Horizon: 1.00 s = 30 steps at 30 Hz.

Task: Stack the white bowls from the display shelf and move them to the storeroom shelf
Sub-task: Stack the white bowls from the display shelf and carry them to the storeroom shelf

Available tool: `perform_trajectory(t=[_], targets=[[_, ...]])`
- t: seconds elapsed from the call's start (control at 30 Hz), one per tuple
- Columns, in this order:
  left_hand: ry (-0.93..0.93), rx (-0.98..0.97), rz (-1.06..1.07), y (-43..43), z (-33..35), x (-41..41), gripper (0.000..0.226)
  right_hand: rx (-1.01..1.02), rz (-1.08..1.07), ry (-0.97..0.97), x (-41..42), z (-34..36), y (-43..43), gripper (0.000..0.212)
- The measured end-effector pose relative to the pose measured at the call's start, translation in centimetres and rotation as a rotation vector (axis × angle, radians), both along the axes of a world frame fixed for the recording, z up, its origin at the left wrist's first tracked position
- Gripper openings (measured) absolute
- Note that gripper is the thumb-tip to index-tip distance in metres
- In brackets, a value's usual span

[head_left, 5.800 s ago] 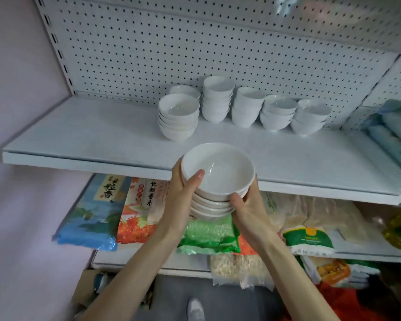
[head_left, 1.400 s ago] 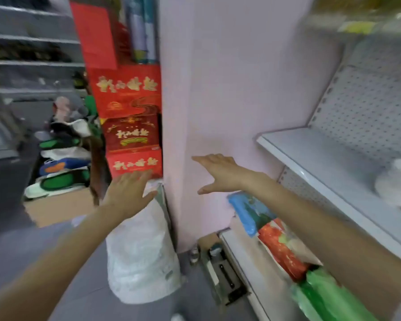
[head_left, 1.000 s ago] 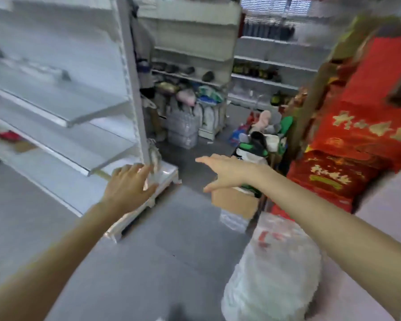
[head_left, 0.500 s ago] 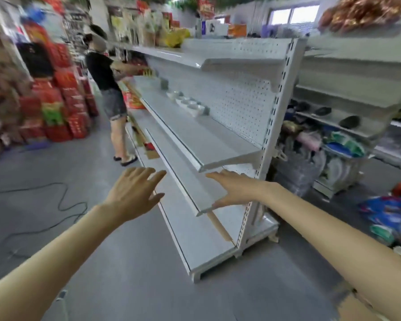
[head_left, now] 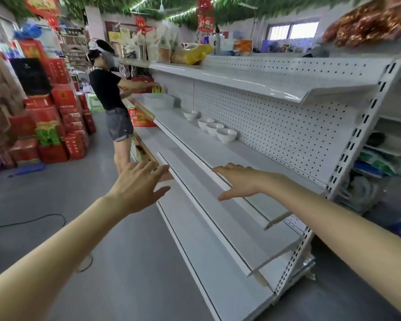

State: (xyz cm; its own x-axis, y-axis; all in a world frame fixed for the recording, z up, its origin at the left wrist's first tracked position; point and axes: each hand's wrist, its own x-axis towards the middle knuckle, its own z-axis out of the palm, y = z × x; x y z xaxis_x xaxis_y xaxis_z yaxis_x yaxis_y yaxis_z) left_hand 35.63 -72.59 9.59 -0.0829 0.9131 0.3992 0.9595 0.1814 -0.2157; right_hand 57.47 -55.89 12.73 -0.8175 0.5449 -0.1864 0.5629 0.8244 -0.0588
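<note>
Shelf (head_left: 218, 156) nearer now; left grip (head_left: 137, 188), right grip (head_left: 239, 179) spread empty, white bowls (head_left: 226, 134) well ahead

We see white bowls (head_left: 226, 135) on a white shelf (head_left: 241, 155) whose back panel (head_left: 276, 128) is white with a regular grid of dark holes. We see red boxes (head_left: 65, 112) stacked over a grey floor (head_left: 44, 193).

Red boxes (head_left: 65, 117) stand stacked near another person (head_left: 105, 89).
</note>
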Motion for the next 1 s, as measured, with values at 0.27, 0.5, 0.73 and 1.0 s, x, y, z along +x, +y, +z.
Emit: perform_trajectory(t=[0.27, 0.5, 0.73, 1.0], targets=[[-0.055, 0.007, -0.077, 7.4, 0.8, -10.8, 0.057, -0.007, -0.082, -0.032, -10.1, 0.8, 6.0, 0.084], [-0.09, -0.07, -0.064, 15.6, -1.4, -20.1, 0.062, -0.029, -0.148, -0.023, -18.1, -0.8, 14.1, 0.085], [0.029, -0.135, -0.106, 28.0, 0.5, -29.6, 0.066, 0.005, -0.183, 0.025, -26.4, 0.0, 25.6, 0.086], [0.027, -0.168, -0.151, 39.9, 1.7, -40.7, 0.07, -0.056, -0.251, 0.06, -36.9, -0.4, 36.9, 0.087]])
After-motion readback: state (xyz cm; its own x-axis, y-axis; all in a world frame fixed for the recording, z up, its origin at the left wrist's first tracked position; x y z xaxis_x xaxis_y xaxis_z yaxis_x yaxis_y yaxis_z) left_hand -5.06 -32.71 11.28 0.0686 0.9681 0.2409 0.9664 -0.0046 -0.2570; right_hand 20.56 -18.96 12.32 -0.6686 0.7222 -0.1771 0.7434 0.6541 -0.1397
